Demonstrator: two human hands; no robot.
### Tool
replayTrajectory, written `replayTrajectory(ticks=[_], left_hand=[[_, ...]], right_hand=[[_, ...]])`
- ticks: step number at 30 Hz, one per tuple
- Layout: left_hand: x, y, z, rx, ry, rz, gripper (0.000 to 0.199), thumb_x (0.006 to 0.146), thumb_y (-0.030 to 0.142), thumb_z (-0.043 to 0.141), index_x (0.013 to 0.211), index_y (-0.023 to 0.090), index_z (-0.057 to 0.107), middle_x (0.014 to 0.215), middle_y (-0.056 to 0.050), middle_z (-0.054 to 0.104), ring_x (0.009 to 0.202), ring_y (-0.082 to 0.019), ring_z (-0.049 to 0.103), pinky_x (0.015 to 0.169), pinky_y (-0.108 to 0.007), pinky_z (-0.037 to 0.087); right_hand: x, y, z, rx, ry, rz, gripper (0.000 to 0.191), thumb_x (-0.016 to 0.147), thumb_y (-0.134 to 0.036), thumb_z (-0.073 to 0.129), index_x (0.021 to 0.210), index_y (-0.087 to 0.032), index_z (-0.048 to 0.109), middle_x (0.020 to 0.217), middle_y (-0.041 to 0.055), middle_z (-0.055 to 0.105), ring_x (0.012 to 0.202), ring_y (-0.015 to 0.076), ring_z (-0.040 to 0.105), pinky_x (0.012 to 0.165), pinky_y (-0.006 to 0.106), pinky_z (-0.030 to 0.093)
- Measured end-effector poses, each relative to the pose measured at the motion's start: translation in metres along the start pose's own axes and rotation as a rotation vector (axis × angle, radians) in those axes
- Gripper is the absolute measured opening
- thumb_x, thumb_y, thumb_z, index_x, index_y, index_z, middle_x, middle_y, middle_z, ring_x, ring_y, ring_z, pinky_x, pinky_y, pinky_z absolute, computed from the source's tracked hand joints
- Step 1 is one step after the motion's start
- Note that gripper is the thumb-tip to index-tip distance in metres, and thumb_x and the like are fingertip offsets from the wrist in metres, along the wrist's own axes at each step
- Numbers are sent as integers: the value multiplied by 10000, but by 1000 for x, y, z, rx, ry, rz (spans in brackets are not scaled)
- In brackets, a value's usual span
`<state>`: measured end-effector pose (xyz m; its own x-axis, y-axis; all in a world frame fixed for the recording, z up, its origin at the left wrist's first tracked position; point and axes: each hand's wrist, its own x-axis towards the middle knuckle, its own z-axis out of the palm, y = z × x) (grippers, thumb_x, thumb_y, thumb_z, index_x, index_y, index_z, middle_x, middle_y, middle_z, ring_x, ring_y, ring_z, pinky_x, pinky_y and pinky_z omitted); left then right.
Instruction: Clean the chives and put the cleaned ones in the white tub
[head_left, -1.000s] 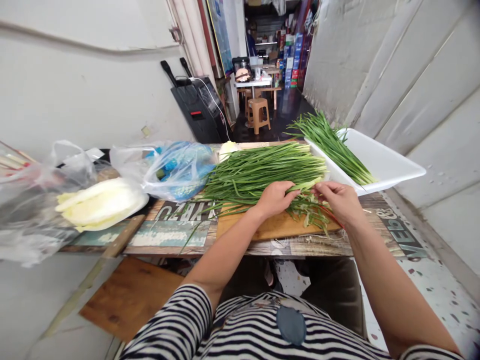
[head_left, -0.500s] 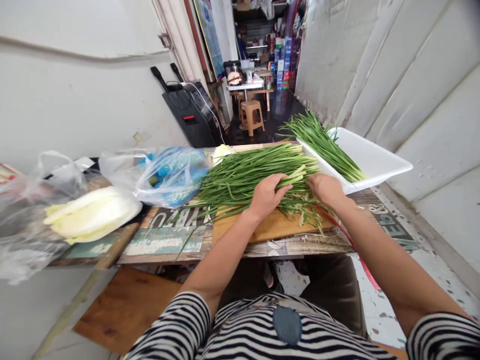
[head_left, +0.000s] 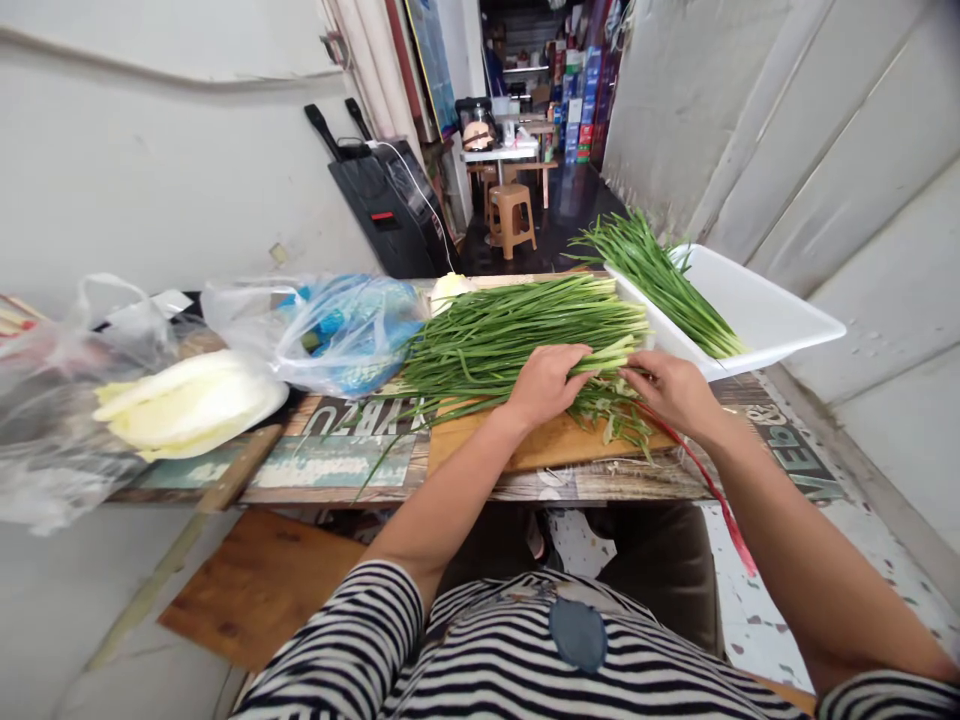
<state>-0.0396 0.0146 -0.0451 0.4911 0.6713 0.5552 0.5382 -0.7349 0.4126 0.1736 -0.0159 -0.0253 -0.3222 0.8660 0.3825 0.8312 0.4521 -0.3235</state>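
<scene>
Nominally, with 12 o'clock taken as straight away from the person, the chive pile (head_left: 517, 325) is laid partly over the cutting board (head_left: 559, 458), its long axis being set from about 9 to 3 o'clock. The leaf tips are directed towards 9 o'clock; the pale stem ends are directed towards 3 o'clock and gathered just beside the white tray (head_left: 787, 300). A few stalks (head_left: 611, 355) are gripped between the thumb and fingers of the left hand (head_left: 551, 385), their pale ends being pointed at the right hand (head_left: 670, 390). The thumb and fingers of the right hand are drawn close at these ends; whether a stem is pinched there cannot be told. Loose trimmings (head_left: 626, 428) are scattered on the board at 6 o'clock from the stalk ends. A second bunch (head_left: 667, 285) is rested across the tray's rim, its axis being slanted from 10 to 4 o'clock, with the leaf tips at 10
</scene>
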Motion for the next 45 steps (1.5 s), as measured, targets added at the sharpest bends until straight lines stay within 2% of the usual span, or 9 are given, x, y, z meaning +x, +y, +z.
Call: replayTrajectory(ticks=[6, 11, 15, 25, 32, 36, 39, 42, 45], left_hand=[[-1, 2, 0, 44, -128, -57, 194, 925, 307, 532, 1009, 177, 649, 941, -69, 715, 880, -203, 659, 790, -294, 493], [-2, 0, 3, 6, -154, 19, 200, 930, 293, 519, 1030, 185, 655, 1021, -71, 718, 951, -204, 659, 823, -294, 491], [-2, 0, 2, 22, -175, 16, 181, 924, 263, 516, 999, 187, 662, 1025, -77, 712, 972, -200, 653, 846, -294, 492], [0, -1, -1, -48, -253, -2, 184, 925, 291, 523, 983, 191, 665, 959, -55, 720, 895, -188, 655, 775, -265, 469], [2, -3, -11, -33, -201, -73, 166, 904, 297, 561, 866, 163, 651, 809, -38, 681, 758, -168, 610, 693, -252, 427], [5, -4, -14, -88, -195, -122, 186, 896, 293, 578, 807, 146, 649, 746, -30, 666, 693, -152, 592, 671, -245, 419], [4, -5, -10, -93, -191, -124, 167, 890, 289, 584, 868, 146, 667, 817, -45, 697, 749, -166, 620, 702, -253, 434], [3, -5, -9, -121, -182, -80, 177, 897, 277, 569, 984, 163, 673, 951, -53, 720, 862, -177, 644, 770, -258, 450], [2, -6, -11, -120, -174, -65, 174, 904, 281, 553, 964, 166, 669, 924, -49, 714, 850, -171, 640, 771, -255, 456]], right_hand=[[-9, -8, 19, 242, 54, 159, 276, 864, -369, 529, 934, -193, 729, 880, 54, 756, 775, 210, 660, 723, 303, 483], [-4, -9, 21, 195, 30, 149, 260, 831, -338, 557, 932, -194, 748, 955, 70, 765, 893, 246, 687, 792, 326, 494], [-2, -12, 18, 48, -48, 161, 254, 800, -362, 585, 794, -164, 745, 812, 96, 758, 784, 253, 688, 712, 313, 489], [-2, -10, 23, 370, -29, 212, 282, 783, -338, 600, 949, -167, 751, 945, 63, 771, 881, 257, 706, 814, 358, 525], [-12, 5, 8, 221, -28, 139, 265, 838, -397, 568, 836, -206, 752, 807, 54, 753, 756, 223, 677, 714, 315, 506], [-25, 23, -5, 344, 85, 277, 449, 921, -516, 435, 997, -186, 728, 648, 27, 669, 559, 162, 585, 582, 284, 473], [-24, 18, -2, 335, 205, 245, 489, 936, -524, 402, 1159, -181, 670, 851, 71, 716, 732, 188, 643, 717, 318, 509], [-16, 4, 10, 268, 141, 104, 405, 897, -516, 484, 1007, -202, 715, 964, 90, 730, 890, 226, 654, 827, 353, 496], [-10, 0, 17, 386, 85, 155, 380, 869, -530, 527, 796, -200, 702, 745, 51, 705, 692, 187, 622, 680, 306, 489]])
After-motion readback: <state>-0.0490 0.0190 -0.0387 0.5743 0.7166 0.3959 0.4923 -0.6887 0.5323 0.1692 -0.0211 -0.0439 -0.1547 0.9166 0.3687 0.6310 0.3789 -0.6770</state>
